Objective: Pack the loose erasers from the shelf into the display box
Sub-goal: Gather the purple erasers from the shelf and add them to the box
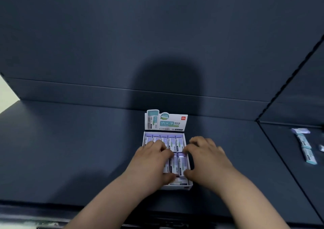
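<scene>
Loose erasers [306,148] lie near the shelf's [87,150] right edge, well right of the display box [165,122], mostly lengthwise front-to-back. Right hand [206,158] nearer. It and left hand [152,160] rest bent, spread fingers on packed rows; pinching or pressing, cannot tell.

Left hand [152,160] hides the left part of the near row of erasers [181,164] in the display box [177,187], and right hand [206,158] covers its right wall; I cannot tell whether either hand grips anything. Both forearms run off the bottom edge. Fine print on the header card [165,122] is blurred; a small pale piece [321,148] near the loose erasers [304,141] is cut by the right edge, and I cannot identify it.
</scene>
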